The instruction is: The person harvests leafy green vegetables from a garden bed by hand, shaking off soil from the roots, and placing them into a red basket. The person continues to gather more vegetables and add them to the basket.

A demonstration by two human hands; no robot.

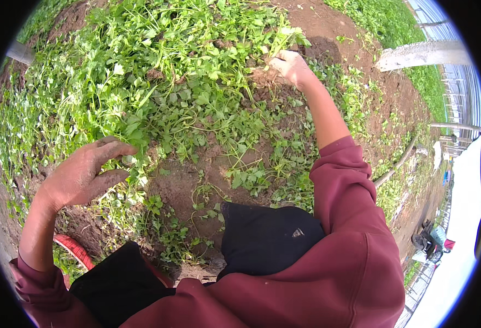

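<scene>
Leafy green plants [207, 98], like celery or parsley, lie thickly over brown soil in front of me. At the upper right, my right hand [290, 67] is closed around the stems of a small bunch of the greens [283, 41], whose leaves point up and away. Pale roots or dry matter show just below its fingers. My left hand [91, 172] is low at the left, fingers curved and thumb apart, beside the leaves; no held stem can be made out in it. Both hands look soiled.
A pale post [425, 55] stands at the upper right, another post [20, 52] at the upper left. A red curved rim [74, 249] shows by my dark-clad knee. A wooden pole [398, 164] lies to the right; a vehicle [431, 242] is parked farther off.
</scene>
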